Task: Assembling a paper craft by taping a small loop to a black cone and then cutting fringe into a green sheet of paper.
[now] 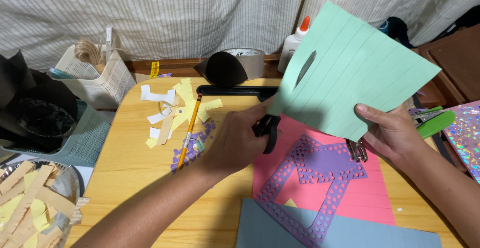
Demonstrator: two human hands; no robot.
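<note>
The left hand [235,140] reaches in from the lower left, fingers through the black handles of the scissors [268,130], whose blade shows as a shadow through the green sheet [350,73]. The right hand [392,133] comes from the right, thumb and fingers pinching the sheet's lower edge, holding it tilted above the pink paper [370,193].

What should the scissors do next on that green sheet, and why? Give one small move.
Probably close the scissors a little further along the ruled line they are on. The left hand works them at the lower edge of the green sheet, which the right hand holds up, and its pencil lines look uncut.
</note>
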